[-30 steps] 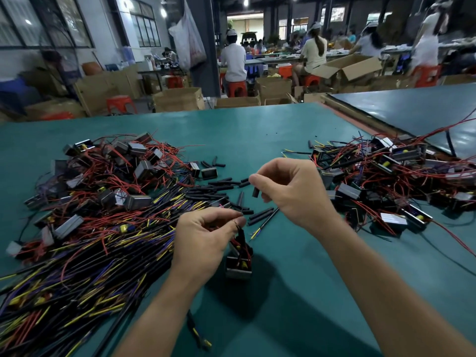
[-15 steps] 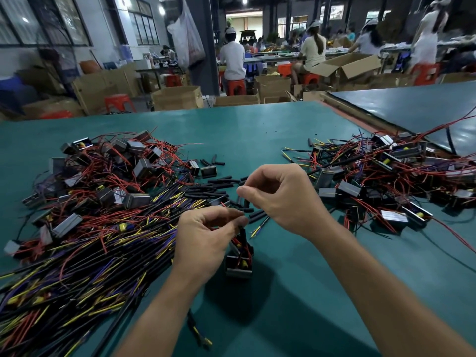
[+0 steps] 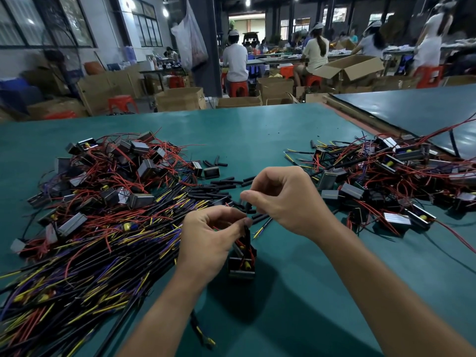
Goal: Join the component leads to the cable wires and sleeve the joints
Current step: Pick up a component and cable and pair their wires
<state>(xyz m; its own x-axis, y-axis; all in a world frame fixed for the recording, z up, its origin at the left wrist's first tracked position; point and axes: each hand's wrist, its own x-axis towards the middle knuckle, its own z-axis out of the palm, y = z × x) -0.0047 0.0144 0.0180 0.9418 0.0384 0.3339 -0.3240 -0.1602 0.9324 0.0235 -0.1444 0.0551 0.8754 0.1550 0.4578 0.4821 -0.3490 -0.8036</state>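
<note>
Two hands meet mid-frame above the counter (image 3: pixel 257 130): left hand (image 3: pixel 208 240) pinches the component (image 3: pixel 242 265) by its leads, right hand (image 3: pixel 288 199) pinches a black sleeve (image 3: pixel 248 206).

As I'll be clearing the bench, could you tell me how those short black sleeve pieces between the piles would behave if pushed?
Small thin tubes, the sleeve pieces are probably light and apt to roll or scatter on the smooth green table. One lies curved, so likely soft, not stiff.

One head-worn wide view — looking forward and down, close over the green table (image 3: pixel 257 130)
</note>
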